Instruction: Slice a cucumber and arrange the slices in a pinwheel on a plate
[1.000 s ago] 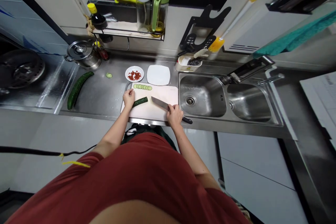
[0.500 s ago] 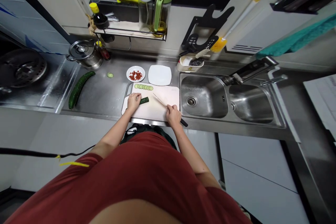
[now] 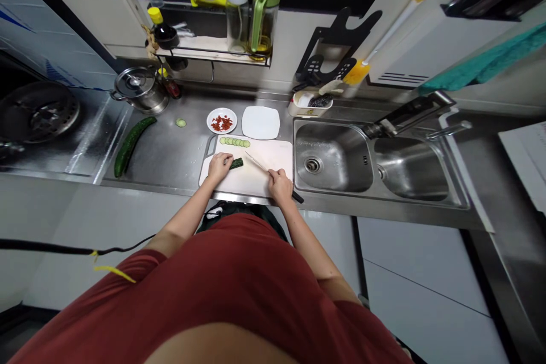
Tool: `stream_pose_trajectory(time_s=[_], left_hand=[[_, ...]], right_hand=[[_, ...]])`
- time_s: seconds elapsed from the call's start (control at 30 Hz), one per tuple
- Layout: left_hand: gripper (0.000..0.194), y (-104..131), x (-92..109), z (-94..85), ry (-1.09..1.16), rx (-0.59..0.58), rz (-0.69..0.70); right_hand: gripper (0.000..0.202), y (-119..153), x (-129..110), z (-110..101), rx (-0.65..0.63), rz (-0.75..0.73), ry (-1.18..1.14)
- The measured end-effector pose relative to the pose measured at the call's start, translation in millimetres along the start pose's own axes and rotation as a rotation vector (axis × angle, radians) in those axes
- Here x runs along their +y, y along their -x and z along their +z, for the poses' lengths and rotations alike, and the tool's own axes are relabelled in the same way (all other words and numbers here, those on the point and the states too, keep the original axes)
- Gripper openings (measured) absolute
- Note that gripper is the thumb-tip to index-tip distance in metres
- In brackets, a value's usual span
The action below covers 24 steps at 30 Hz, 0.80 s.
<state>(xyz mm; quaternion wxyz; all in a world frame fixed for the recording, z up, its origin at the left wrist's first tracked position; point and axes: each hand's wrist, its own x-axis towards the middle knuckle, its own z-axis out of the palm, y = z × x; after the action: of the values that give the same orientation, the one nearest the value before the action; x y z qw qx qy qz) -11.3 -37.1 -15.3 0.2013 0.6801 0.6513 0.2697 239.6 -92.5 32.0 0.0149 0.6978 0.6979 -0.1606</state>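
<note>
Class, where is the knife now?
In the head view, the knife is in the right hand, mostly over the cutting board, right of the cucumber piece.

Cucumber (image 3: 236,163): dark green, ridged, partly covered, lying roughly lengthwise on the pale board (image 3: 256,185), exposed at the right end. Slices (image 3: 234,142): pale green, set in an overlapping row near the board's far edge. Knife (image 3: 256,162): slanted, seen nearly edge-on, with tip near the cucumber's end, black-handled.

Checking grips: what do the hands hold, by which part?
Right hand: black-handled metal knife, handle near blade. Left hand: dark green cylindrical cucumber piece, left end.
</note>
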Motion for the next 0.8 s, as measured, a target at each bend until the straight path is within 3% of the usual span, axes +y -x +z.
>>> stream_pose_trajectory(time_s=[0.37, 0.8], left_hand=[[0.024, 2, 0, 2.3, 0.004, -0.005, 0.007], [0.025, 4, 10, 1.4, 0.010, -0.046, 0.098]], right_hand=[[0.035, 6, -4, 1, -0.062, -0.045, -0.040], [0.026, -6, -29, 3, -0.134, -0.012, -0.145]])
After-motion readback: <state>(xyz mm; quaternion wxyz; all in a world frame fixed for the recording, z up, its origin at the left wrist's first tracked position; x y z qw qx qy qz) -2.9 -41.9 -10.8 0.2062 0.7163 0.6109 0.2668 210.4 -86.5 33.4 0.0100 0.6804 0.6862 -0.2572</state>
